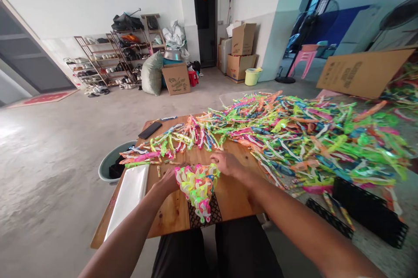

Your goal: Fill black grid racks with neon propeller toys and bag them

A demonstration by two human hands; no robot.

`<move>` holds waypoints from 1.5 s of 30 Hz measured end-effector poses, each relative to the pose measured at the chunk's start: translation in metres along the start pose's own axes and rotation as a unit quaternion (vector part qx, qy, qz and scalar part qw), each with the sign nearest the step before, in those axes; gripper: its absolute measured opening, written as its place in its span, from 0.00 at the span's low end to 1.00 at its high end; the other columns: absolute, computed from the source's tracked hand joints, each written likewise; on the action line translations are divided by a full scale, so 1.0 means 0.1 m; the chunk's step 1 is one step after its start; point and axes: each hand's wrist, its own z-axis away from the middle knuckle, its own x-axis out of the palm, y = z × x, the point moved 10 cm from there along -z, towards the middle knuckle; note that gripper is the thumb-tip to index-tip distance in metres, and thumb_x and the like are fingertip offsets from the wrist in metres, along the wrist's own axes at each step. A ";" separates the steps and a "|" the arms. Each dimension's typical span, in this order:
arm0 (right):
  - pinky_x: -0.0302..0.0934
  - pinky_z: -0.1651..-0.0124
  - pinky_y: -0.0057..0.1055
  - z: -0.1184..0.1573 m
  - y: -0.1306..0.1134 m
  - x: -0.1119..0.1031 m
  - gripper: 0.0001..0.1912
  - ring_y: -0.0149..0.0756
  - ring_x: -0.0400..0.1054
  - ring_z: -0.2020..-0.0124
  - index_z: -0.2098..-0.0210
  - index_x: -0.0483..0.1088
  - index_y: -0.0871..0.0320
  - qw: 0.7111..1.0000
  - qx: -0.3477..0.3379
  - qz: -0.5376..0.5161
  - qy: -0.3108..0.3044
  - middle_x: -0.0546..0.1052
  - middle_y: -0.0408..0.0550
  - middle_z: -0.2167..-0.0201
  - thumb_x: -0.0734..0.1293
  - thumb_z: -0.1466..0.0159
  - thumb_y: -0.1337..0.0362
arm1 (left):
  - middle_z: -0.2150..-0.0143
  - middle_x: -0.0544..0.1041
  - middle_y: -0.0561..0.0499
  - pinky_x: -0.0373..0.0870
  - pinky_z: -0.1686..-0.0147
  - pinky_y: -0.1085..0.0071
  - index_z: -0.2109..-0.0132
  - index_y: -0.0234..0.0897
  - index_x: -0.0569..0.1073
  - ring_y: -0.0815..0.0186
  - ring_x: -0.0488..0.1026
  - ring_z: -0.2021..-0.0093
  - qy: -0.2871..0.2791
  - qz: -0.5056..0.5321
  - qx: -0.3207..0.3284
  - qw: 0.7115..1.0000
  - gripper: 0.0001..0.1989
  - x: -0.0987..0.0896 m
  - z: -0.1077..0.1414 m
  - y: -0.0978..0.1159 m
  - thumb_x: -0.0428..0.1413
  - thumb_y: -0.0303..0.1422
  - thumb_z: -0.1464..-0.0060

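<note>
A dense cluster of small bright plastic pieces [197, 189], green, pink, yellow and orange with white parts, stands in a black lattice tray [214, 208] at the near edge of the wooden table [235, 195]. Against the cluster's left side rests my left hand [168, 181], its fingers mostly hidden. My right hand [225, 162] is just beyond the cluster's right corner, fingers drawn together; whatever they pinch is too small to make out. Past both hands, loose slim pieces of the same colours [196, 136] lie along the table's far side.
A large heap of coloured pieces [294, 134] spreads across the right. Black lattice trays [365, 210] lie at lower right. On the table's left are a white flat box [127, 199] and a dark phone-like slab [150, 130]. A grey-green basin [106, 165] stands beside the table.
</note>
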 end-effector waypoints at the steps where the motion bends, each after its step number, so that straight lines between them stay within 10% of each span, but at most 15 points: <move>1: 0.61 0.56 0.27 -0.03 0.18 -0.07 0.12 0.34 0.72 0.59 0.56 0.77 0.55 0.999 0.041 -0.015 0.024 0.79 0.47 0.57 0.61 0.29 0.64 | 0.61 0.78 0.45 0.70 0.64 0.67 0.58 0.38 0.75 0.60 0.75 0.63 -0.007 -0.010 -0.024 1.000 0.08 0.01 0.10 -0.09 0.54 0.31 0.44; 4: 0.61 0.54 0.27 -0.10 0.62 -0.19 0.17 0.35 0.72 0.55 0.47 0.75 0.55 0.994 0.101 -0.008 0.041 0.77 0.49 0.51 0.59 0.29 0.68 | 0.61 0.77 0.44 0.69 0.62 0.66 0.61 0.39 0.71 0.58 0.76 0.62 0.002 -0.004 -0.106 0.994 0.08 -0.01 0.44 -0.35 0.48 0.32 0.40; 9: 0.60 0.58 0.28 -0.13 0.68 0.01 0.19 0.35 0.72 0.58 0.44 0.74 0.51 0.994 0.040 0.071 -0.072 0.75 0.50 0.49 0.58 0.29 0.68 | 0.63 0.78 0.47 0.70 0.62 0.67 0.59 0.40 0.72 0.58 0.76 0.61 0.059 0.165 -0.210 0.962 0.16 -0.01 0.99 -0.61 0.46 0.45 0.36; 16: 0.60 0.57 0.29 0.19 0.71 -0.10 0.12 0.38 0.72 0.57 0.56 0.78 0.58 0.989 0.108 0.094 -0.029 0.75 0.55 0.51 0.62 0.31 0.65 | 0.60 0.78 0.45 0.66 0.75 0.75 0.51 0.35 0.73 0.65 0.77 0.67 0.023 0.519 -0.334 0.786 0.26 0.35 1.68 -0.50 0.55 0.54 0.40; 23: 0.60 0.73 0.27 1.00 0.91 0.01 0.08 0.33 0.69 0.77 0.64 0.72 0.58 0.923 0.325 -0.206 -0.001 0.75 0.45 0.76 0.67 0.36 0.59 | 0.56 0.81 0.40 0.67 0.78 0.75 0.53 0.36 0.68 0.63 0.80 0.70 0.035 0.662 -0.325 0.675 0.22 0.55 2.03 -0.22 0.62 0.49 0.42; 29: 0.62 0.77 0.26 1.38 0.26 0.21 0.17 0.30 0.64 0.82 0.65 0.65 0.55 0.834 0.271 -0.478 0.046 0.70 0.36 0.80 0.69 0.40 0.49 | 0.57 0.80 0.44 0.71 0.67 0.73 0.54 0.35 0.74 0.62 0.78 0.60 0.045 0.614 -0.287 0.734 0.22 0.54 1.94 -0.06 0.64 0.49 0.44; 37: 0.63 0.78 0.25 1.37 -0.36 0.38 0.10 0.30 0.67 0.82 0.62 0.64 0.53 0.836 0.265 -0.480 -0.031 0.71 0.34 0.80 0.66 0.39 0.55 | 0.75 0.74 0.53 0.60 0.73 0.73 0.53 0.33 0.81 0.67 0.68 0.74 0.115 0.380 -0.286 0.872 0.27 0.51 1.73 -0.04 0.58 0.53 0.44; 45: 0.71 0.70 0.26 1.30 -0.50 0.60 0.08 0.32 0.76 0.74 0.58 0.71 0.57 0.829 0.287 -0.473 -0.087 0.78 0.42 0.74 0.65 0.37 0.64 | 0.73 0.77 0.51 0.64 0.73 0.73 0.62 0.34 0.79 0.66 0.72 0.73 0.130 0.299 -0.280 0.903 0.16 0.63 1.43 0.08 0.55 0.43 0.40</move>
